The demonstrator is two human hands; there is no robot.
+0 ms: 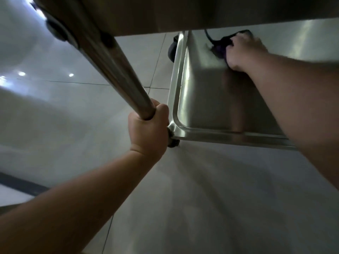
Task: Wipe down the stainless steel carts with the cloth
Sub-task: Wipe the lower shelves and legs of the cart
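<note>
You stand over one pale tiled floor [220,198], looking down on one stainless steel cart with a shallow rimmed bottom shelf [205,99]. Above that shelf runs the underside of one upper shelf [183,13]. One round steel upright post [113,65] meets the shelf's near left corner, and your left hand [148,131] is clenched around it just above the corner. Your right hand [242,52] presses one dark purple cloth [222,49] onto the shelf's far side, fingers curled over it. Two dark casters show: one [172,50] at the far left corner, one [173,142] under the near corner.

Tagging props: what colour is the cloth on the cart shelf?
Dark purple cloth, under the right hand; head view.
</note>
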